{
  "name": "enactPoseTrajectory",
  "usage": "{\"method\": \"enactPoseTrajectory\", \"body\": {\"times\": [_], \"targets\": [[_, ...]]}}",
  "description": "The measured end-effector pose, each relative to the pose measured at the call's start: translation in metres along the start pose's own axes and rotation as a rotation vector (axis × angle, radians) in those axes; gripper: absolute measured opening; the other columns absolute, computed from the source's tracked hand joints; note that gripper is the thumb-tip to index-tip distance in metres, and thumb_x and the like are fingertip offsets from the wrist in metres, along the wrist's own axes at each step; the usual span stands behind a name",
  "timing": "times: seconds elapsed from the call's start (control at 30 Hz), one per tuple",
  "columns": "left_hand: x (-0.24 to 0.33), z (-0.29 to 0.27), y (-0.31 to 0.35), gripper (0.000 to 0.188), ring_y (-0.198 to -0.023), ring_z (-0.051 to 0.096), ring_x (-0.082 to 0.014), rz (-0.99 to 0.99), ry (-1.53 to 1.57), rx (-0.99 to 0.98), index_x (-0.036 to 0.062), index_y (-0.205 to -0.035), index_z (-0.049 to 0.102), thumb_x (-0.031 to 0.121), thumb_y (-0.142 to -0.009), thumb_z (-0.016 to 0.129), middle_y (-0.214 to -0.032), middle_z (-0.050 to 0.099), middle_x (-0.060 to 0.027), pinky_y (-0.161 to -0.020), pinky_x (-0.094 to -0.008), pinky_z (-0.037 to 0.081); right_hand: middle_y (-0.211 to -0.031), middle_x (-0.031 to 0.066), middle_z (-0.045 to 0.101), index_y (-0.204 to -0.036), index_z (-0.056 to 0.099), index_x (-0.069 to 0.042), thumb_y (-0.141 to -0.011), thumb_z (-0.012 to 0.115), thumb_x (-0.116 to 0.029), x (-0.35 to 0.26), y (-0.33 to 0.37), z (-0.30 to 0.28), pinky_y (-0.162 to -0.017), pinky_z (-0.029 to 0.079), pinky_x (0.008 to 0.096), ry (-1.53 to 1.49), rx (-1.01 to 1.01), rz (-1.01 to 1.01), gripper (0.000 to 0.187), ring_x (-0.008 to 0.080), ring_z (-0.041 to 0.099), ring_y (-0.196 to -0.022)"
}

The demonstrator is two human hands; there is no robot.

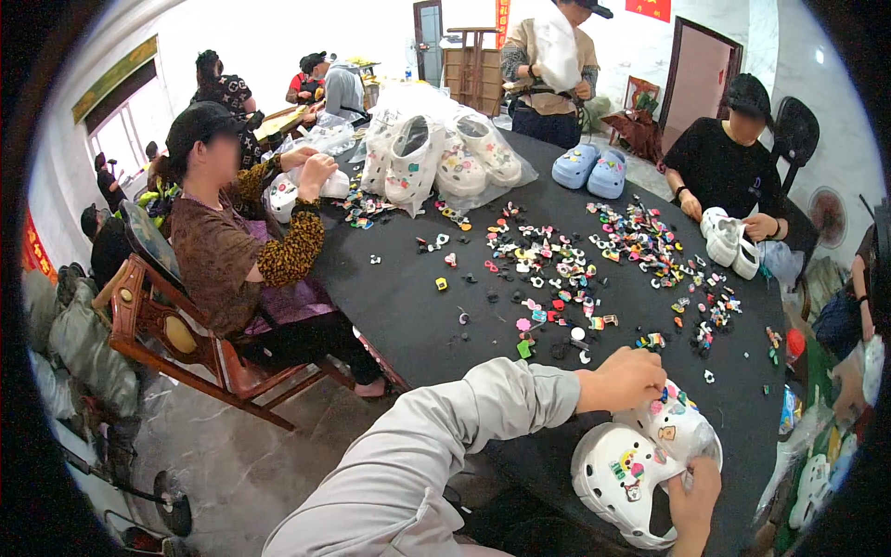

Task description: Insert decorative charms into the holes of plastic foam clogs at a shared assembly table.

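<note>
A pair of white clogs with charms stands at the near edge of the black table: one clog (pixel 613 478) nearer me, the other (pixel 670 432) just behind it. My left hand (pixel 626 379) is closed in a pinch at the top of the farther clog. What its fingertips hold is too small and hidden to name. My right hand (pixel 696 501) grips the farther clog by its opening, thumb inside. Colourful charms sit on both clogs. Just beyond my left hand, loose charms (pixel 566 269) are scattered over the table.
Bagged white clogs (pixel 411 172) and blue clogs (pixel 607 174) stand on the far side of the black table (pixel 399 306). A seated person (pixel 218 241) at left and another (pixel 733 167) at right handle white clogs. Someone (pixel 552 74) stands behind with a clear bag.
</note>
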State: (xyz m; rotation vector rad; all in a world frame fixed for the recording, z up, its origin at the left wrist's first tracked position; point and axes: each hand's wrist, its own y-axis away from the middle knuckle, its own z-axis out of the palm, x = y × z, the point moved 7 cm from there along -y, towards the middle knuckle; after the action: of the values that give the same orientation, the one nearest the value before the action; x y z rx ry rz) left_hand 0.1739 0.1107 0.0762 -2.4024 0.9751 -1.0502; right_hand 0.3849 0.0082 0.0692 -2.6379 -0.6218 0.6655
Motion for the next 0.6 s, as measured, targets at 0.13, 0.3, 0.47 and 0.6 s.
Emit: {"method": "enactPoseTrajectory", "body": {"times": [0.13, 0.3, 0.47, 0.6], "targets": [[-0.005, 0.005, -0.006, 0.016, -0.088, 0.060, -0.0297, -0.114, 0.088, -0.074, 0.0108, -0.081, 0.067, 0.024, -0.075, 0.071, -0.088, 0.061, -0.0080, -0.075, -0.0418, 0.048, -0.081, 0.0185, 0.051, -0.088, 0.052, 0.001, -0.072, 0.066, -0.013, 0.001, 0.004, -0.006, -0.069, 0.041, 0.0428, 0.029, -0.027, 0.010, 0.026, 0.0372, 0.053, -0.077], [-0.008, 0.010, -0.014, 0.018, -0.083, 0.060, -0.0315, 0.015, 0.049, -0.123, 0.0099, -0.081, 0.065, 0.025, -0.074, 0.070, -0.084, 0.058, -0.0097, -0.073, -0.0425, 0.048, -0.084, 0.0178, 0.056, -0.089, 0.055, 0.000, -0.069, 0.071, -0.020, 0.005, 0.006, -0.002, -0.074, 0.042, 0.0463, 0.052, -0.002, -0.022, 0.032, 0.0386, 0.055, -0.084], [-0.016, -0.006, -0.019, 0.016, -0.078, 0.063, -0.0300, 0.070, 0.114, -0.159, 0.0053, -0.081, 0.064, 0.018, -0.075, 0.072, -0.080, 0.063, -0.0104, -0.069, -0.0394, 0.050, -0.082, 0.0160, 0.057, -0.088, 0.056, -0.001, -0.071, 0.071, -0.020, -0.014, -0.010, -0.003, -0.070, 0.043, 0.0445, 0.025, -0.029, -0.039, 0.029, 0.0380, 0.055, -0.079], [-0.011, -0.006, -0.025, 0.016, -0.076, 0.063, -0.0292, 0.101, 0.075, -0.170, 0.0057, -0.082, 0.064, 0.020, -0.077, 0.071, -0.078, 0.062, -0.0088, -0.069, -0.0388, 0.049, -0.081, 0.0162, 0.056, -0.086, 0.056, -0.001, -0.071, 0.070, -0.020, -0.014, -0.010, -0.009, -0.068, 0.042, 0.0446, 0.021, -0.009, -0.033, 0.028, 0.0375, 0.054, -0.076]]}}
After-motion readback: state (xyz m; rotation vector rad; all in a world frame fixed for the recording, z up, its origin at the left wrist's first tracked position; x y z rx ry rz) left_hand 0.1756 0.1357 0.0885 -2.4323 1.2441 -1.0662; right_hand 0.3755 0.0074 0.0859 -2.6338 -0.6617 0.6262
